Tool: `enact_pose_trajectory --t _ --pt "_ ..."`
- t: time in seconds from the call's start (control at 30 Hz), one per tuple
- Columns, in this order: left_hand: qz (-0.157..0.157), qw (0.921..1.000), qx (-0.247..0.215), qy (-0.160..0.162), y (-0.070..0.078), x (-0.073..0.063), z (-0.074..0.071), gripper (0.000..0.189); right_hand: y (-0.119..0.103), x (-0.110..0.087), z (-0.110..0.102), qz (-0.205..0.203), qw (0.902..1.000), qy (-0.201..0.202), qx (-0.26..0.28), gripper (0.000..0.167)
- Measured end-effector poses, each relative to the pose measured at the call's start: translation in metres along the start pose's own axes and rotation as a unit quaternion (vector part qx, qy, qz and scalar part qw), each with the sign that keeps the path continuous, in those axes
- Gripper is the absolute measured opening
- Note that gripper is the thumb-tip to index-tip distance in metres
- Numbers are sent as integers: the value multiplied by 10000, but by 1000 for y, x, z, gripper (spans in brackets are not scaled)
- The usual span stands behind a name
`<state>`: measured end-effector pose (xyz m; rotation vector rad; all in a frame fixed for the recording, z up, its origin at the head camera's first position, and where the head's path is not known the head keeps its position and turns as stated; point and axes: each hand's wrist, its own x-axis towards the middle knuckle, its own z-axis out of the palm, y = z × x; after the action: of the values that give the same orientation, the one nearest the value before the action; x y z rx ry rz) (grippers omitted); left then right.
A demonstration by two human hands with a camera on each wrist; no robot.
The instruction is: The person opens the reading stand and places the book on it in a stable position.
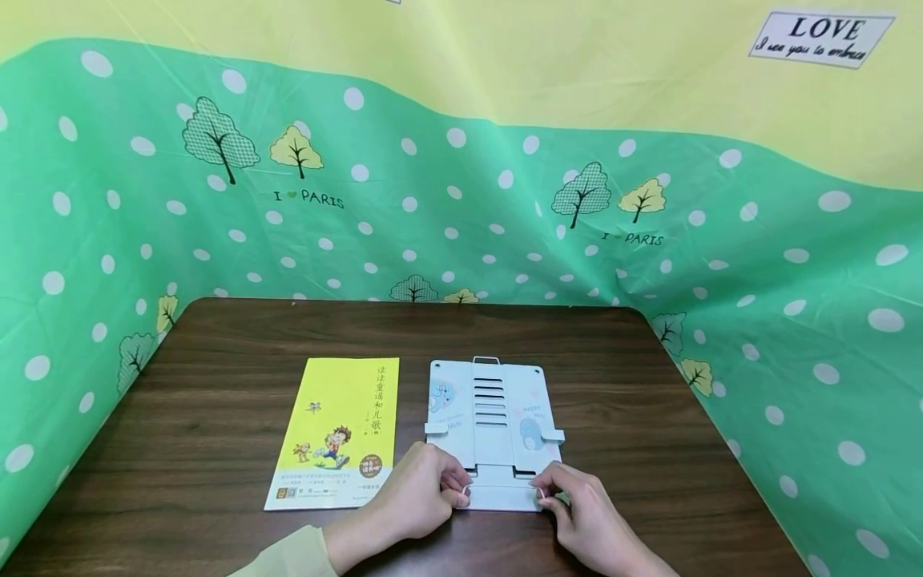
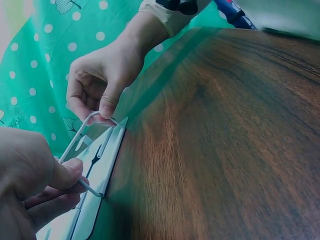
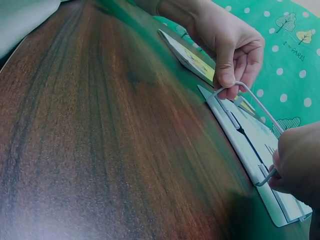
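Note:
A white book stand [image 1: 509, 437] with blue cartoon prints and slots lies flat on the table. My left hand [image 1: 421, 493] pinches one corner of the bent white wire bar [image 2: 75, 140] at the stand's near edge. With thumb and fingers, my right hand [image 1: 587, 517] pinches the other corner. In the right wrist view the wire bar [image 3: 261, 106] is raised at an angle above the stand [image 3: 240, 135], its ends meeting the near edge. Fingers partly cover both wire corners in the head view.
A yellow children's book [image 1: 342, 433] lies left of the stand, beside my left forearm. Small white clips [image 1: 553, 436] stick out at the stand's sides. The dark wooden table [image 1: 642, 401] is bordered by a green dotted cloth [image 1: 461, 216] at the back and sides.

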<state>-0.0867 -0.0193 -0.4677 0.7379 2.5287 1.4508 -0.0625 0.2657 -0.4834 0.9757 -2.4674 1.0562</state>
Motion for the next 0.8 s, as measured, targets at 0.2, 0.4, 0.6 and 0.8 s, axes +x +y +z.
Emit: enact_pose_trajectory --t 0.2,0.4,0.6,0.8 --pt "-27 10000 -54 -14 0 -1 0 17 -1 0 -1 6 10000 -6 3 56" --pt "-119 9996 -235 -100 -1 -1 -1 15 -2 1 -3 93 9999 -58 12 49" --pt "-79 9995 -275 -147 -3 -2 -1 11 -3 0 -9 362 9990 -230 106 39" --pt "-69 9986 -476 -197 -4 -4 -3 11 -3 0 -15 688 9971 -261 175 33"
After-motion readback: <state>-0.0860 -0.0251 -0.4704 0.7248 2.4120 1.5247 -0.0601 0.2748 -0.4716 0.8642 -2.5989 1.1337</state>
